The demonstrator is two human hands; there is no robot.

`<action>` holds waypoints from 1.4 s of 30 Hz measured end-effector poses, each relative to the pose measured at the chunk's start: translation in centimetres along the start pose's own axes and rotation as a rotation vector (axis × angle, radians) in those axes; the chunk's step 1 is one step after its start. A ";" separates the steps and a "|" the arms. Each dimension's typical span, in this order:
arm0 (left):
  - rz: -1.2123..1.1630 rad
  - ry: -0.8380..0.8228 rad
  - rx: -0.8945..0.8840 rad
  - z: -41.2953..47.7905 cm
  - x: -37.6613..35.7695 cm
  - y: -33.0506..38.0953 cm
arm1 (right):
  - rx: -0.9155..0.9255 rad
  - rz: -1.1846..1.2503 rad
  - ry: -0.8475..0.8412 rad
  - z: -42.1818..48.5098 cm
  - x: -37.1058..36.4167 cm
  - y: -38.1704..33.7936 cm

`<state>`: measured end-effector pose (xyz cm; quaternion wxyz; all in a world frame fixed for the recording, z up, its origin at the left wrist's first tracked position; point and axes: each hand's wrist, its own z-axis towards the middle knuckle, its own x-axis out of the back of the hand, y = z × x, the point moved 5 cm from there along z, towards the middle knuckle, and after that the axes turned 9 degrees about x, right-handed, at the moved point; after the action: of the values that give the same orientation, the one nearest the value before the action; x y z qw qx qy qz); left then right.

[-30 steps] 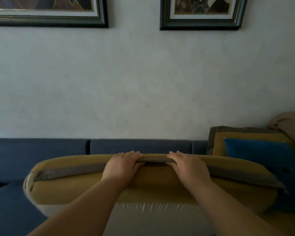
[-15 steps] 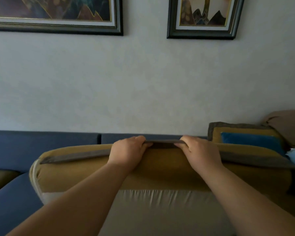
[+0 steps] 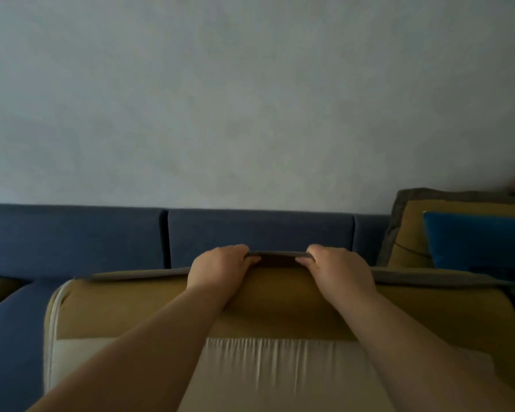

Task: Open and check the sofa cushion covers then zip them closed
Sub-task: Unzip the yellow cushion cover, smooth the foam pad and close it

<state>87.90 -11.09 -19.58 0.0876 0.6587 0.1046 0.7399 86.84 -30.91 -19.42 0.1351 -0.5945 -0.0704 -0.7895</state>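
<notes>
A large mustard cushion cover [image 3: 280, 304] with a grey flange along its top edge stands in front of me, and the pale inner cushion [image 3: 265, 370] shows below it. My left hand [image 3: 220, 267] and my right hand [image 3: 338, 269] both grip the grey top edge [image 3: 277, 254] near the middle, a hand's width apart. Between them the edge is pulled up and a dark gap shows under it. No zip is visible from here.
A dark blue sofa backrest [image 3: 256, 233] runs behind the cushion, under a plain wall. At the right stand another mustard cushion [image 3: 411, 233] with a grey border and a blue cushion [image 3: 473, 242] in front of it. Blue sofa seat [image 3: 9, 337] lies at the left.
The view has tilted down, so the framed pictures have left the frame. Both hands have stayed clamped on the grey top edge and lifted it a little.
</notes>
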 end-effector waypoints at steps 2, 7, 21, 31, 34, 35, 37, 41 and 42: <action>0.011 -0.026 0.030 3.9 -2.4 0.6 | -0.038 0.033 -0.048 3.3 -2.6 2.3; 0.025 -0.030 0.075 10.6 -10.6 0.9 | -0.056 0.072 -0.082 7.6 -10.0 7.1; 0.070 -0.145 -0.024 24.8 -30.7 -2.2 | -0.277 0.032 -0.228 16.1 -32.8 13.4; 0.209 -0.497 0.044 26.9 -42.5 -12.3 | -0.145 0.259 -0.532 17.8 -47.7 8.2; 0.209 -0.533 0.087 26.7 -44.8 -15.0 | -0.111 0.320 -0.541 18.6 -50.6 5.5; 0.210 -0.545 0.093 26.6 -45.6 -15.7 | -0.099 0.337 -0.560 18.8 -51.5 4.8; 0.204 -0.559 0.102 26.3 -47.0 -16.9 | -0.078 0.358 -0.596 19.2 -53.1 3.5; 0.169 -0.534 0.113 26.3 -49.3 -19.5 | -0.046 0.243 -0.629 20.2 -56.3 2.2; 0.171 -0.519 0.106 26.3 -49.8 -20.2 | -0.046 0.208 -0.642 20.4 -57.2 1.9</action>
<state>119.67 -3.97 -69.76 0.0141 0.8364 0.0611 0.5444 120.86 -19.80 -68.58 0.1723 -0.8197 -0.0305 -0.5455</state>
